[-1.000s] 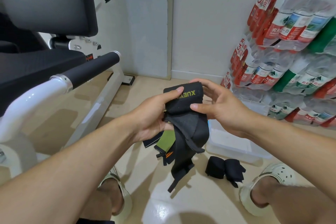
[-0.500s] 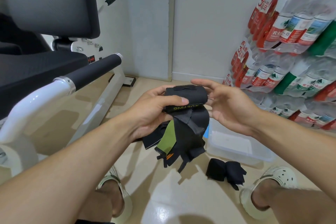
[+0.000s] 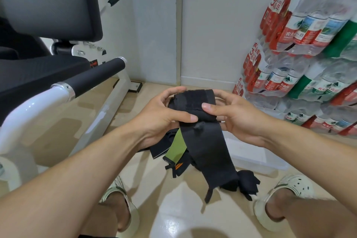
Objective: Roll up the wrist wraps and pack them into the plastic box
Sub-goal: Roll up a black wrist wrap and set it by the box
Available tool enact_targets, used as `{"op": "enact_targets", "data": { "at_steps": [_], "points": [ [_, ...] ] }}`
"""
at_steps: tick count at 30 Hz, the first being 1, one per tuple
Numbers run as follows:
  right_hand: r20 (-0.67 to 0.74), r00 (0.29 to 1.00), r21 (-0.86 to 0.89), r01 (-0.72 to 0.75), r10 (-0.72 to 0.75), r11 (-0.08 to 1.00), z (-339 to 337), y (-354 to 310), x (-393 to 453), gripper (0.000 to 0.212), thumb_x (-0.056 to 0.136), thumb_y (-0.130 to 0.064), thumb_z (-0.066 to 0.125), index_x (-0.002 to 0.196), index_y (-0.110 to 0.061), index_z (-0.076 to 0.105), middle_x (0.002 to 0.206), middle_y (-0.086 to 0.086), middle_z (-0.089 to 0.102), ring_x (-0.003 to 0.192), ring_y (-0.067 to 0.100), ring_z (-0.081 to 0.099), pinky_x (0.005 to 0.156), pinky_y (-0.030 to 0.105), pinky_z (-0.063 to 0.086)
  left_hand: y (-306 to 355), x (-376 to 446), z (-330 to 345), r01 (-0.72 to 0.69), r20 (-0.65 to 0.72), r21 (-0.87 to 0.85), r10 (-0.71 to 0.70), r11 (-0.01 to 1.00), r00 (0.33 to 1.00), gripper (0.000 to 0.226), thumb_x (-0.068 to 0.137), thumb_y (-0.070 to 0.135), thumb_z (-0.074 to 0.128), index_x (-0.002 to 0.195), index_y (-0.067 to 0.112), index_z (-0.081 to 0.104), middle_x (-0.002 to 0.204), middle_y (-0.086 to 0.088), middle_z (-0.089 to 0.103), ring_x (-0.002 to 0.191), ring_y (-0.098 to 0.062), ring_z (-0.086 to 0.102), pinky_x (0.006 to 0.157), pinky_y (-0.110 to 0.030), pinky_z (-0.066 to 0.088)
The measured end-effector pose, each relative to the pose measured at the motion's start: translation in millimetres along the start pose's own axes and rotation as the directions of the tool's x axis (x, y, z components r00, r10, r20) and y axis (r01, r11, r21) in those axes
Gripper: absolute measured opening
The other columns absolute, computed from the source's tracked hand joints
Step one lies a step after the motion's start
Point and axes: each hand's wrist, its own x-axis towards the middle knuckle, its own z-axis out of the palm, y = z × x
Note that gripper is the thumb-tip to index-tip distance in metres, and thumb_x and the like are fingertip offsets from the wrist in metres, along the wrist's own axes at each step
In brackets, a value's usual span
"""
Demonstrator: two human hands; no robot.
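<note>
Head view. My left hand (image 3: 164, 114) and right hand (image 3: 231, 114) hold a black wrist wrap (image 3: 193, 102) between them above the floor (image 3: 173, 208), each with fingers and thumb curled round one end of the part-made roll. The roll's long axis runs left to right, from one hand to the other; the unrolled tail (image 3: 208, 152) hangs straight down from it toward my feet, so the next turns would, I judge, have to draw the tail upward. My left hand also pins a bundle of loose wraps, one with a green face (image 3: 176, 147), under the palm. The plastic box (image 3: 255, 156), clear and open, stands on the floor below and beyond my right hand, which is the nearer of the two to it. A finished black roll (image 3: 248, 181) lies on the floor just beside the box's near edge, not in it. At left, a black-and-white exercise machine (image 3: 58, 87); at right, shrink-wrapped water bottles (image 3: 309, 44) stacked against the wall.
</note>
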Motion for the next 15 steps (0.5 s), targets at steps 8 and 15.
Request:
{"op": "enact_targets", "data": {
  "at_steps": [8, 15],
  "points": [
    [-0.089, 0.988, -0.014, 0.125, -0.126, 0.992, -1.4, 0.9, 3.8, 0.053, 0.088, 0.006, 0.070, 0.135, -0.016, 0.057, 0.134, 0.003, 0.064, 0.111, 0.023, 0.072, 0.078, 0.040, 0.063, 3.0, -2.7, 3.2, 0.135, 0.017, -0.149, -0.134, 0.980, 0.991, 0.073, 0.076, 0.005, 0.078, 0.142, -0.003, 0.047, 0.121, -0.020, 0.071, 0.109, -0.035, 0.071, 0.088, -0.045, 0.061],
    [-0.043, 0.991, -0.059, 0.124, -0.127, 0.991, -0.1, 1.8, 3.2, 0.056, 0.088, 0.017, 0.064, 0.130, -0.021, 0.062, 0.131, -0.001, 0.066, 0.111, 0.023, 0.072, 0.086, 0.046, 0.061, 3.0, -2.4, 0.6, 0.122, 0.027, -0.124, -0.120, 0.985, 0.992, 0.055, 0.081, -0.011, 0.069, 0.134, -0.004, 0.054, 0.125, -0.021, 0.069, 0.113, -0.036, 0.070, 0.095, -0.052, 0.057]
  ]
}}
